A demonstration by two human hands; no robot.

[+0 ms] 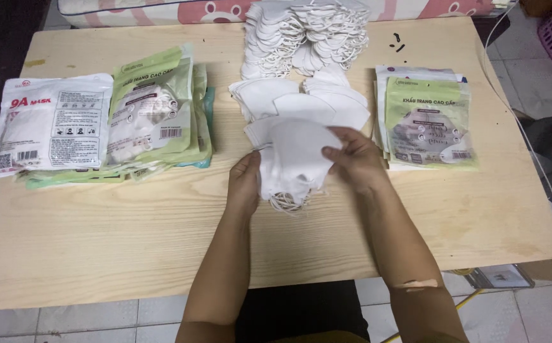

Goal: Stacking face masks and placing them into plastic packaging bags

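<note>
Across most of the view lies a pale wooden table (pixel 130 241), standing on a light tiled floor (pixel 530 311). At its far edge sits a big heap of loose white face masks (pixel 304 32) with tangled ear loops. On the left side a stack of filled mask packets (pixel 155 108), green and white, lies beside a flat white mask packet (pixel 50 124) that overlaps its left edge. On the right side rests a smaller pile of green mask packets (pixel 428 121). Between the two packet piles, just below the heap, a few folded white masks (pixel 301 98) are fanned out on the wood.

Nearest the person, at the table's middle, a small bundle of white masks (pixel 292 159) is held just above the surface, its ear loops dangling below. The left hand (pixel 244 184) grips the bundle's left edge, fingers curled behind it. The right hand (pixel 355 159) pinches the bundle's right edge, thumb on top and fingers underneath.
</note>
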